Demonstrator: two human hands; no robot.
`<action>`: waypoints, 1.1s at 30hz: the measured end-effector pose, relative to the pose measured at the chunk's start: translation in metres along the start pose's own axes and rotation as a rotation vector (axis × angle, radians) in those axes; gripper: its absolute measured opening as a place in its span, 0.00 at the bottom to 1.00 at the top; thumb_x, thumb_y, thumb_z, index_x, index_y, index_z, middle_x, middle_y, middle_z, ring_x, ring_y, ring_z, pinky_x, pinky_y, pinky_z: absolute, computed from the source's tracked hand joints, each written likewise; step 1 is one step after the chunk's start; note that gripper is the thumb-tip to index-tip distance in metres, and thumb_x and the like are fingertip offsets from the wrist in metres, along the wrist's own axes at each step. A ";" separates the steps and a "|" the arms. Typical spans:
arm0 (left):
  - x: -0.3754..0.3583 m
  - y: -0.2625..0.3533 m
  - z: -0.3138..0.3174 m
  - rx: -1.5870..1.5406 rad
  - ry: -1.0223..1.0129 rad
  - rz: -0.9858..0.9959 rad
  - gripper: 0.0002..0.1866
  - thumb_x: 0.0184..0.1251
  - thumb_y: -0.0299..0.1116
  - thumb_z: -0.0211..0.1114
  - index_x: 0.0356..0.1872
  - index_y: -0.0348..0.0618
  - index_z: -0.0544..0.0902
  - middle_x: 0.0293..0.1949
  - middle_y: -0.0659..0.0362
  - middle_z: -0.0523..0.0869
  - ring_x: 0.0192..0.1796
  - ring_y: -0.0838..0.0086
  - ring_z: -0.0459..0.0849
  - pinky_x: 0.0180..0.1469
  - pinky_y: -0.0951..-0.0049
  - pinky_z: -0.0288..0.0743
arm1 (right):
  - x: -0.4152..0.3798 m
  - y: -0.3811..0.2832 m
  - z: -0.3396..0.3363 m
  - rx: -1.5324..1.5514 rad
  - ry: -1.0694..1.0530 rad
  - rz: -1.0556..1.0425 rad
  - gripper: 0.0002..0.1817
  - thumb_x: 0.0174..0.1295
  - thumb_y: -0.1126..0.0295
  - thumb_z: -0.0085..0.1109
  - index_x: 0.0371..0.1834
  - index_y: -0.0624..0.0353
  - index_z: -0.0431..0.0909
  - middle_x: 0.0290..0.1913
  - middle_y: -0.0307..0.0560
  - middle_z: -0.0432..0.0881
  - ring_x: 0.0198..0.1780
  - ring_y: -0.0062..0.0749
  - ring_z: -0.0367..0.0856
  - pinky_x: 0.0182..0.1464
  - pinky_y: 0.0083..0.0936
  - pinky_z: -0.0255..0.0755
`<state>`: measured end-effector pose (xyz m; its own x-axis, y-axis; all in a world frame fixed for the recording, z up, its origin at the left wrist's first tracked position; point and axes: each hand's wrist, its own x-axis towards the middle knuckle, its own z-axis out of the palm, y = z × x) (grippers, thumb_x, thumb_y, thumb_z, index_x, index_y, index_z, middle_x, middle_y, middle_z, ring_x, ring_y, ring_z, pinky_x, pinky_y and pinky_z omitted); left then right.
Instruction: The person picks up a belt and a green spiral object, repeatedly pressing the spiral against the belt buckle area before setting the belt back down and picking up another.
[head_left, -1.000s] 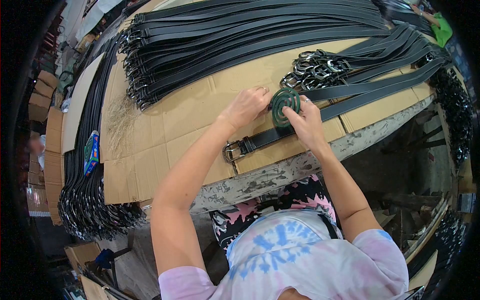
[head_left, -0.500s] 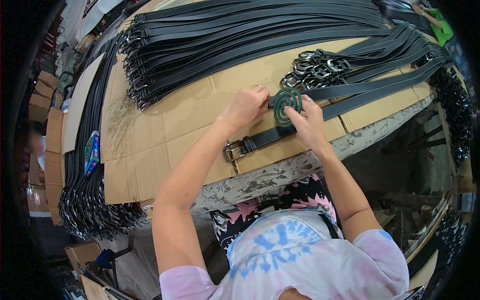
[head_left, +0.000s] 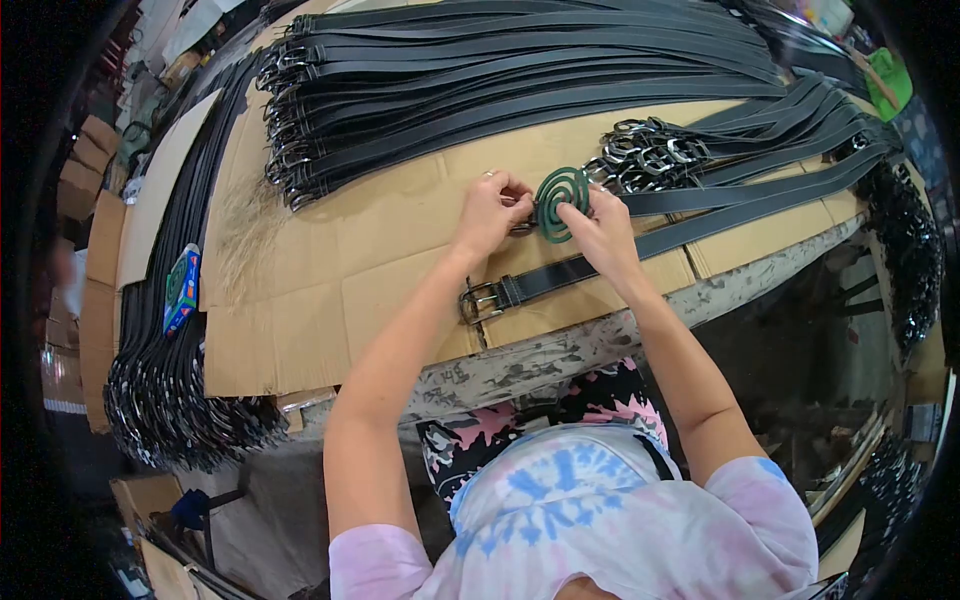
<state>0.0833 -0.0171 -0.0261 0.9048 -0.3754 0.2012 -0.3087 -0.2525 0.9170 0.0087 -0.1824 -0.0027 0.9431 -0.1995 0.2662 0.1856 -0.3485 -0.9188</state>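
A dark green spiral coil (head_left: 560, 202) is held upright between both hands above the cardboard-covered table (head_left: 380, 260). My left hand (head_left: 492, 212) pinches its left edge and my right hand (head_left: 598, 232) grips its right side. Just below the hands lies a single black belt (head_left: 580, 268) with a silver buckle (head_left: 482, 300) pointing toward the near table edge.
A long row of black belts (head_left: 500, 80) covers the far part of the table. A bundle of buckles (head_left: 650, 152) lies to the right of the hands. More belts (head_left: 170, 380) hang off the left side, beside a colourful box (head_left: 180, 288). Cardboard boxes (head_left: 85, 170) stand at far left.
Both hands and the green coil have shifted slightly away from me and to the left, and the camera view has moved a little.
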 end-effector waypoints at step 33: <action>-0.001 -0.007 0.000 -0.021 0.033 -0.008 0.07 0.57 0.24 0.65 0.34 0.30 0.82 0.38 0.53 0.83 0.39 0.71 0.86 0.43 0.73 0.82 | -0.001 0.002 0.001 -0.056 0.010 -0.020 0.12 0.54 0.70 0.59 0.28 0.73 0.78 0.29 0.55 0.77 0.28 0.37 0.77 0.33 0.34 0.71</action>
<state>0.0839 -0.0152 -0.0325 0.9167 -0.3433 0.2045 -0.2951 -0.2365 0.9257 0.0085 -0.1816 -0.0051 0.9364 -0.2013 0.2875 0.1882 -0.4033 -0.8955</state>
